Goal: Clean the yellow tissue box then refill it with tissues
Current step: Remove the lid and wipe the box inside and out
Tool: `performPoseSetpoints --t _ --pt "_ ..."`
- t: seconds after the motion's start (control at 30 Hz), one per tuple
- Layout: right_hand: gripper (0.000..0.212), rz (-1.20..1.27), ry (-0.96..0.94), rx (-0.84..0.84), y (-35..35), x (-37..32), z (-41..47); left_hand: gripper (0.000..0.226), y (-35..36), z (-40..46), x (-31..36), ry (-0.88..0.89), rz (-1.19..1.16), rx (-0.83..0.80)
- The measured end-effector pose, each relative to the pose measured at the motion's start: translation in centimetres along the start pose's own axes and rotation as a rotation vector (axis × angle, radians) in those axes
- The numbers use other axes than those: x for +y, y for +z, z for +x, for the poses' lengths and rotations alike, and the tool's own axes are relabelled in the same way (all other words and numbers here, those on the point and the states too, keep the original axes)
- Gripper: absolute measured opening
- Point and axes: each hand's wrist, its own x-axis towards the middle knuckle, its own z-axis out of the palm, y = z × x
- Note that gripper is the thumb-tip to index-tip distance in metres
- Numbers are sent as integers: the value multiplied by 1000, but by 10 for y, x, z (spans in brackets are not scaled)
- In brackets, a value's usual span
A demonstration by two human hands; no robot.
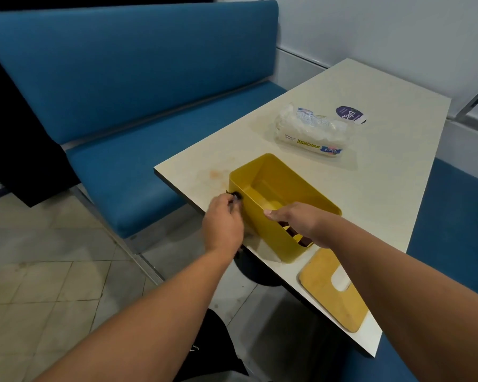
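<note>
One yellow tissue box (282, 188), lid off and open side up, sits on the cream table (370, 194) at its near-left edge, one corner close to the rim. Nothing white shows inside; only dark shapes at its near end, too hidden by the wrist to tell.

Two hands. Right hand (293, 216) reaches over the box's near wall, thumb inside, fingers curled down the outer side, gripping the wall. Left hand (222, 223) is just beside the box's left outer face, fingers curled and pinching one small dark object (234, 198) against or right at that face; what the object is, cannot tell.

One wooden lid (334, 293) with one oval slot lies flat on the table's near corner, just beside the box, partly under the right forearm.

One plastic tissue pack (312, 130), opened and crumpled, lies toward the table's far half, well apart from the box. One round purple sticker (349, 114) on the tabletop just behind the pack.

One blue bench (122, 92) stands left of the table; a second blue seat (453, 230) runs along the table's right edge. Tiled floor (53, 271) below.
</note>
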Motion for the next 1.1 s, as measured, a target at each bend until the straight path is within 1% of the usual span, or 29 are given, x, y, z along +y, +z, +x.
performPoseSetpoints --t 0.07,0.13,0.17,0.2,0.23,0.33,0.4,0.47,0.57,0.6,0.63,0.67,0.73,0.77,0.8,0.87,0.9,0.93,1.0,1.03,1.07,1.1 --pt "61 13 -1 -1 0 2 1 12 9 -31 3 92 -30 -118" --pt "60 18 -6 1 1 2 2 9 11 -62 2 278 -67 -251" --pt "60 15 -9 2 1 2 2 8 11 -67 0 342 -66 -262" --pt "60 16 -10 2 1 2 2 7 10 -61 -1 341 -73 -224" --pt "60 15 -8 1 2 2 2 7 9 -47 1 282 -76 -154" --pt "62 10 1 6 2 2 2 15 0 5 10 40 -34 46" --pt "63 13 0 5 2 3 3 17 -5 20 9 21 -13 86" --pt "63 9 -6 4 2 3 4 13 -1 3 6 110 -29 26" --pt "60 -4 -32 11 2 5 6 10 9 -50 1 332 -75 -196" --pt "59 -4 -35 13 2 5 7 10 10 -55 0 374 -70 -210" --pt "60 -4 -34 14 2 5 7 10 10 -49 0 358 -75 -177" --pt "62 -5 -32 11 2 5 6 9 9 -36 1 298 -81 -109" --pt "65 -11 -29 4 3 5 5 13 3 -4 3 125 -61 23" --pt "66 -13 -27 7 3 5 6 16 -1 9 3 67 -54 61" --pt "66 -17 -26 9 3 5 6 18 -3 16 1 47 -46 76" --pt "67 -20 -25 5 2 5 6 15 0 6 2 72 -48 42" --pt "66 -18 -25 1 2 6 6 12 4 -12 3 105 -72 -10" --pt "64 -13 -29 2 2 6 6 8 9 -34 4 144 -112 -89" --pt "60 -4 -28 7 1 5 6 10 14 -72 4 228 -202 -275" --pt "59 1 -28 6 1 5 5 11 15 -80 2 275 -198 -314" --pt "60 5 -31 6 1 5 6 11 16 -77 0 303 -169 -303" --pt "61 9 -33 7 1 5 6 10 15 -66 0 297 -139 -252"
